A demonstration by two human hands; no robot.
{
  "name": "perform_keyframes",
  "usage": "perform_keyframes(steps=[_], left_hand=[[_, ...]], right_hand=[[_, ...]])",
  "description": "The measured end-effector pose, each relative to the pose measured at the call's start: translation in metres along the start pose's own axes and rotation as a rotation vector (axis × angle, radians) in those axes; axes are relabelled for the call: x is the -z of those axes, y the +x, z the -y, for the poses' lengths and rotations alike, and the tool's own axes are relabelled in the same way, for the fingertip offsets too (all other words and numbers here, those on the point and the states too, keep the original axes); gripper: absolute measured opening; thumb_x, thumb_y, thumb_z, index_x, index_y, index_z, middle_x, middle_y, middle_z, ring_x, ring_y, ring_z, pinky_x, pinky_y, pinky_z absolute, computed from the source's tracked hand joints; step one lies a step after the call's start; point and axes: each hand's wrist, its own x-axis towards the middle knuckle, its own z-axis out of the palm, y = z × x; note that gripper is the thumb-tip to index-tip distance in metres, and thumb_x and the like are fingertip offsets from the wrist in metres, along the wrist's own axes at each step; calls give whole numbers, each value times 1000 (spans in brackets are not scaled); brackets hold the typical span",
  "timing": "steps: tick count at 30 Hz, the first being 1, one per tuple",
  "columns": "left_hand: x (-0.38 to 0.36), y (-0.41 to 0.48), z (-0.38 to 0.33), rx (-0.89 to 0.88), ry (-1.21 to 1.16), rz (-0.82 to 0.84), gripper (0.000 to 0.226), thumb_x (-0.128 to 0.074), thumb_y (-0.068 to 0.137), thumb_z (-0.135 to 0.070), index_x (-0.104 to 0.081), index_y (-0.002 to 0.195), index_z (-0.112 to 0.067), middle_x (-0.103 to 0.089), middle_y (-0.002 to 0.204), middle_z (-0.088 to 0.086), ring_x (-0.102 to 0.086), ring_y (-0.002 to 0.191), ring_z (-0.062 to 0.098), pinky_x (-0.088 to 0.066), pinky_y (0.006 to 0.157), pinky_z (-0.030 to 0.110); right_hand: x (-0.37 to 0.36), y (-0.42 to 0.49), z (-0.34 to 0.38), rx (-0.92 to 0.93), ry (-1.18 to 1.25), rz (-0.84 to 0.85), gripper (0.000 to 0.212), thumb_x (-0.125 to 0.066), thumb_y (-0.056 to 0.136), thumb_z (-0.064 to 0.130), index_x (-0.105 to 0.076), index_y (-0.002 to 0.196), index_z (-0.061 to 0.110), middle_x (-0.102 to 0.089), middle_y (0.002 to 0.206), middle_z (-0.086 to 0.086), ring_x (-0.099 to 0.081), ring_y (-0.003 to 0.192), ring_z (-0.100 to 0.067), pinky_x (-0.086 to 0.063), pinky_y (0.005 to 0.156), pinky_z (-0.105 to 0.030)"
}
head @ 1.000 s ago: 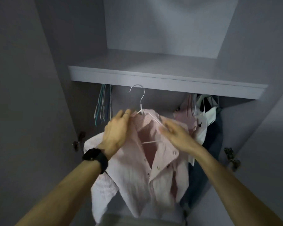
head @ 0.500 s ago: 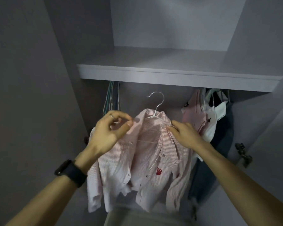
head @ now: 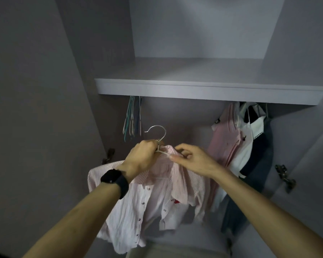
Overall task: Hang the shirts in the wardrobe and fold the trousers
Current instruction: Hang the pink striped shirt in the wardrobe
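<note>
A pink-and-white striped shirt (head: 138, 205) with a small red emblem hangs open on a white hanger (head: 158, 135), held up in front of the wardrobe opening. My left hand (head: 142, 157) grips the hanger just below its metal hook. My right hand (head: 192, 159) pinches the shirt's collar on the right side. The hook points up and left, free in the air below the shelf. The wardrobe rail is hidden behind the shelf's front edge.
A grey shelf (head: 209, 90) spans the wardrobe above the hands. Several empty hangers (head: 132, 118) dangle at the left. Pink, white and dark garments (head: 239, 144) hang at the right. Door hinges (head: 285, 177) sit on both side walls.
The shirt and hanger have shifted slightly left and lower in view. My left hand moved from the shirt's shoulder to the hanger's neck. My right hand stays at the collar.
</note>
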Motion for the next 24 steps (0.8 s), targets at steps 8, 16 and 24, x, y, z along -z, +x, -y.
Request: perform_keyframes(steps=[8,16,24], left_hand=[[-1,-19,2,-108,-28,-30,21,-72,88,-47,-58,99,-37,-51,126,-15,-63,99,19,-55,81,43],[-5,-30,7,108,299,11,45,-51,101,-50,-57,131,-17,-45,144,-7,-58,120,28,-51,83,43],[11,-21,7,46,236,-49,38,-47,103,-47,-57,132,-25,-43,150,-14,-60,118,27,-51,83,44]], right_hand=[[-6,13,-10,-94,-70,-141,37,-58,102,32,-56,71,12,-42,59,9,-40,62,-10,-37,65,-36],[-17,0,13,-56,-265,-184,24,-62,97,39,-72,87,20,-68,74,9,-62,77,-11,-42,73,-26],[4,-3,10,-162,293,-157,32,-64,98,17,-64,131,18,-67,128,0,-68,101,-15,-55,87,-24]])
